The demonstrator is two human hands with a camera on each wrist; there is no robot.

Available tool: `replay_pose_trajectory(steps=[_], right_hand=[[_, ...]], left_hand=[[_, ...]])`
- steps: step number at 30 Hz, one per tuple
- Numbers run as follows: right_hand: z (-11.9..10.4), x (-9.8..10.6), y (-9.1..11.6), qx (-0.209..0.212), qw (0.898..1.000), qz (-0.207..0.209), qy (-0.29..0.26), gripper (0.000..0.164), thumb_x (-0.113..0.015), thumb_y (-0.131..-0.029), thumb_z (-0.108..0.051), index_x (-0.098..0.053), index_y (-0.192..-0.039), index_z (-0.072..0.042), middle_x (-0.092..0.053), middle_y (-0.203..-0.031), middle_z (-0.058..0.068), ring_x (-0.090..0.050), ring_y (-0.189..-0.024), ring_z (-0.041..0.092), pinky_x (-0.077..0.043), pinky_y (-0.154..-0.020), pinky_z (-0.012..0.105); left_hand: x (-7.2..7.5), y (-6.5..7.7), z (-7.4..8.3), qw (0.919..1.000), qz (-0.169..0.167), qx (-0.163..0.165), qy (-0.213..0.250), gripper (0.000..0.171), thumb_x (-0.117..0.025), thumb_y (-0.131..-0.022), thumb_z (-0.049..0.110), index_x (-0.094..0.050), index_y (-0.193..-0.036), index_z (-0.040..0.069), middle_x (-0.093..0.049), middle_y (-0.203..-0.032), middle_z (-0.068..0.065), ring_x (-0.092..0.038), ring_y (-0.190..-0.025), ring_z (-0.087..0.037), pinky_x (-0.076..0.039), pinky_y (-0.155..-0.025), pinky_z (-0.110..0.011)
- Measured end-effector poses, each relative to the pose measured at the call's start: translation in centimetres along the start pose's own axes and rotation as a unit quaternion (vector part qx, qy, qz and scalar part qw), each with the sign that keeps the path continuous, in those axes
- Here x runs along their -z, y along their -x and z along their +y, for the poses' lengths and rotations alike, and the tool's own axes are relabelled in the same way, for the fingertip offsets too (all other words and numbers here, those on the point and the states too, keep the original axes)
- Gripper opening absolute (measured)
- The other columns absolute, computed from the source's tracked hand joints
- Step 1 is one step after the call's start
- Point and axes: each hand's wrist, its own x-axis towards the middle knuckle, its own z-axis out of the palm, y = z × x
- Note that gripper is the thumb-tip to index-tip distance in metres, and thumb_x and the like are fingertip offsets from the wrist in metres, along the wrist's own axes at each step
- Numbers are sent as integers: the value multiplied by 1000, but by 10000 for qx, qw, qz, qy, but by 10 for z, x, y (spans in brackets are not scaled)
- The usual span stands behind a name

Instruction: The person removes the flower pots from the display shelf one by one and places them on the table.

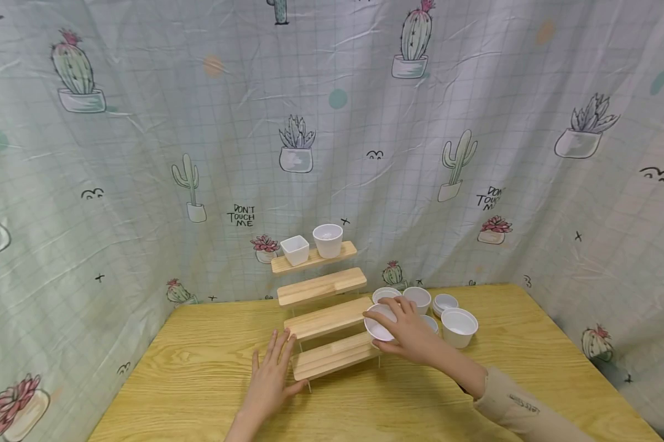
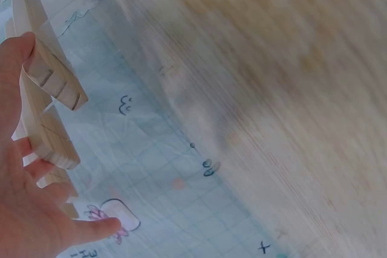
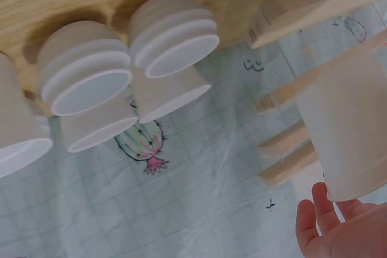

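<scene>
A four-tier wooden shelf stand [image 1: 328, 320] with clear supports stands on the table. My left hand [image 1: 268, 377] rests against the left ends of its lower tiers, fingers extended; in the left wrist view the thumb [image 2: 23, 45] touches the end of one board. My right hand [image 1: 411, 331] holds a round white flowerpot [image 1: 378, 322] by its rim, beside the right end of the lower tiers. The right wrist view shows this pot tilted above the fingertips [image 3: 320, 194]. On the top tier sit a square white pot [image 1: 295, 250] and a round white pot [image 1: 328, 240].
Several more white pots stand right of the stand, among them a wide round one [image 1: 459, 327], a taller one [image 1: 417, 299] and a small ribbed one [image 1: 445, 303]. A cactus-print curtain [image 1: 337, 135] hangs behind the wooden table [image 1: 199, 368].
</scene>
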Motion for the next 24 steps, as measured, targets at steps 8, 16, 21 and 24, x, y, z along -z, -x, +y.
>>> replay_pose_trajectory(steps=[8,16,21,24], right_hand=[[8,2,19,28,9997,184,164,54,-70,-72,-37,-52,-121,-26,-49,-118,10,-43,-103,28,-40,-80,47],[16,4,33,32,9995,15,300,62,-72,-67,-36,-51,-124,-23,-48,-120,10,-44,-103,29,-41,-80,48],[20,2,43,60,9996,26,261,61,-70,-69,-40,-50,-123,-23,-49,-118,9,-44,-103,27,-39,-79,47],[23,1,49,88,9995,24,299,56,-62,-75,-50,-50,-123,-23,-50,-117,8,-44,-103,26,-38,-79,46]], left_hand=[[-1,-1,-1,10000,31,-45,-80,91,-72,-63,47,-33,-135,8,-30,-143,-10,-28,-130,-37,-29,-90,-71],[0,-2,0,9999,81,-50,-39,91,-74,-63,46,-34,-135,7,-30,-142,-10,-30,-129,-38,-29,-89,-72],[-1,-1,0,9998,158,-102,-67,91,-74,-61,46,-34,-134,7,-32,-141,-11,-30,-128,-38,-29,-88,-72],[-1,0,0,9999,129,-76,-60,92,-74,-62,46,-34,-135,7,-31,-141,-11,-29,-129,-37,-29,-89,-72]])
